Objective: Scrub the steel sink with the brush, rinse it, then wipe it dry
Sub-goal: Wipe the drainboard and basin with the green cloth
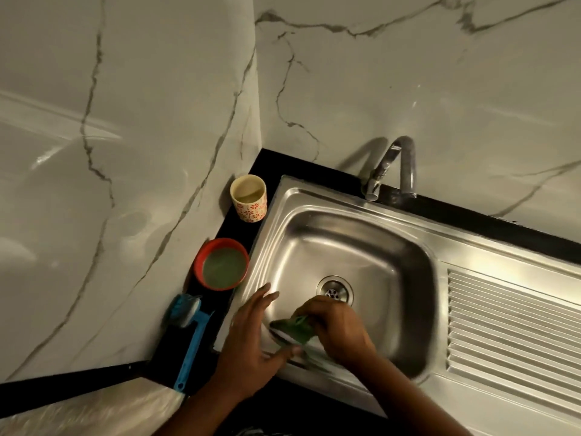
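While rubbing the near wall of the steel sink (393, 215), gripped a green scrub pad (292, 330) in the curled right hand (336, 328), pressed the spread left hand (248, 341) on the rim. Left the blue long-handled plastic brush (195, 341) on the black surface (157, 366) just beside. Risked, perhaps, a slip of the bracing hand on slick steel.

A: Sink (345, 247)?
B: Steel, shiny, one bowl, ribbed drainboard (503, 325) on its right.
A: Brush (195, 344)?
B: Blue, flat on black counter (298, 165) left of sink, bristles at far end.
A: Pad (292, 332)?
B: Green, pinched by right hand (336, 328), against bowl's near-left wall.
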